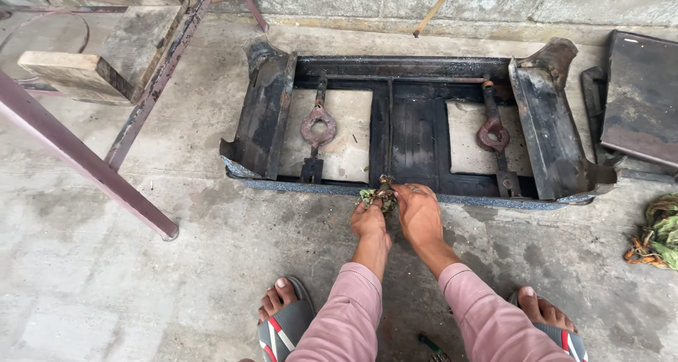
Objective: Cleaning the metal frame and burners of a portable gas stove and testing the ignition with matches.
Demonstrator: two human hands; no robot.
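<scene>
both hands bunch a rag at the stove frame's near rim
left hand (369, 219) and right hand (418, 210) close around the green rag (378, 197), pinning it on the blackened stove frame (409, 132) just ahead, which lies flat on the floor (106, 277).

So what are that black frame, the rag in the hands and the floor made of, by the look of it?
Frame: most likely sheet metal, black and sooty, with rust on its ring-shaped parts and bent, thin edges. Rag: looks like soft cloth, green and crumpled, bunched in the left hand and right hand. Floor: seems to be concrete, grey, matt and stained.
</scene>
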